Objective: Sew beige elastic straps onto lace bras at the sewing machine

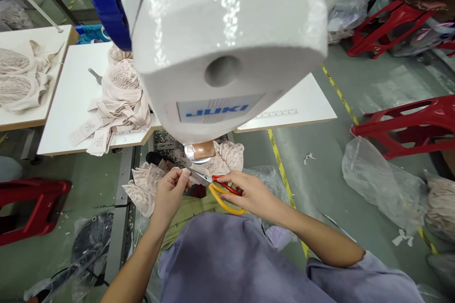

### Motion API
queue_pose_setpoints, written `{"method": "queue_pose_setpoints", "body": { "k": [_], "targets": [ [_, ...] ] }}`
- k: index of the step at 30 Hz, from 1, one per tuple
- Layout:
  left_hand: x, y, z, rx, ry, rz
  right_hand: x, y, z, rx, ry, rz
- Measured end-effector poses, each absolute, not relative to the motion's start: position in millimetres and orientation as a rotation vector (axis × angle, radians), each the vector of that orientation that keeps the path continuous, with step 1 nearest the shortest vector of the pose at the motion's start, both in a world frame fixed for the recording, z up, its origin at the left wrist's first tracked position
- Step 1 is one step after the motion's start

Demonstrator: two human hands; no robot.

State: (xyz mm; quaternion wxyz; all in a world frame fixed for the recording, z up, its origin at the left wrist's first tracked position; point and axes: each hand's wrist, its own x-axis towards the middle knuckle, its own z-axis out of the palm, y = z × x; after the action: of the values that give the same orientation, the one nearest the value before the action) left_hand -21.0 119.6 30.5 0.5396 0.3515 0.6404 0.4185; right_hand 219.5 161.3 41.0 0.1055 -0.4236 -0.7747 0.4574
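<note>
My right hand (pixel 245 191) grips a pair of scissors (pixel 223 195) with one red and one yellow handle loop. The blades point left and reach close to the fingertips of my left hand (pixel 172 194). Thumb and finger of that hand pinch a bit of pale fabric, mostly hidden by the fingers. Beige lace bra cups (pixel 142 189) hang beside my left wrist, and more beige lace (pixel 229 156) lies just beyond the blades. Above both hands looms the white head of a JUKI sewing machine (pixel 227 19), which hides its needle area.
Several beige bras (pixel 122 90) lie heaped on the white table (pixel 67 99) at left, near a small grey tool (pixel 95 75). More bras (pixel 17 78) rest on a neighbouring table. Red stools (pixel 412 125) and clear plastic bags (pixel 384 184) stand on the floor at right.
</note>
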Motion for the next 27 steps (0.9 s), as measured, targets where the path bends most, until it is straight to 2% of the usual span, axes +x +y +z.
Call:
{"method": "queue_pose_setpoints", "body": {
  "k": [6, 9, 11, 13, 15, 18, 20, 22, 25, 27],
  "targets": [
    [-17.4, 118.9, 28.6, 0.714, 1.454, 1.100, 259.2, 188.8, 44.8, -1.471, -2.300, 1.089],
    [-16.3, 120.3, 30.1, 0.681, 1.429, 1.093, 277.3, 233.8, 52.1, -1.589, -2.347, 0.698],
    [-15.8, 121.6, 33.0, 0.678, 1.401, 1.061, 278.7, 255.7, 57.2, -1.562, -2.341, 0.396],
    [-14.9, 123.5, 38.9, 0.662, 1.335, 1.001, 266.7, 258.5, 59.8, -1.457, -2.319, 0.228],
    [-13.2, 126.5, 48.1, 0.659, 1.240, 0.876, 243.1, 242.5, 56.9, -1.242, -2.398, 0.305],
    [-11.9, 131.6, 63.1, 0.765, 1.129, 0.596, 206.3, 208.2, 42.2, -0.723, -2.692, 0.657],
    [-14.1, 131.3, 67.0, 0.839, 1.137, 0.495, 194.0, 196.4, 30.9, -0.598, -2.741, 0.792],
    [-17.9, 124.4, 61.0, 0.963, 1.355, 0.631, 195.1, 197.4, 22.7, -0.736, -2.653, 0.842],
    [-16.7, 103.6, 31.5, 1.184, 1.813, 1.069, 209.8, 208.4, 18.3, -1.178, -2.311, 0.953],
    [-4.5, 89.5, 4.6, 1.129, 1.781, 1.199, 215.4, 210.6, 18.5, -1.378, -1.945, 1.202]
  ]
}}
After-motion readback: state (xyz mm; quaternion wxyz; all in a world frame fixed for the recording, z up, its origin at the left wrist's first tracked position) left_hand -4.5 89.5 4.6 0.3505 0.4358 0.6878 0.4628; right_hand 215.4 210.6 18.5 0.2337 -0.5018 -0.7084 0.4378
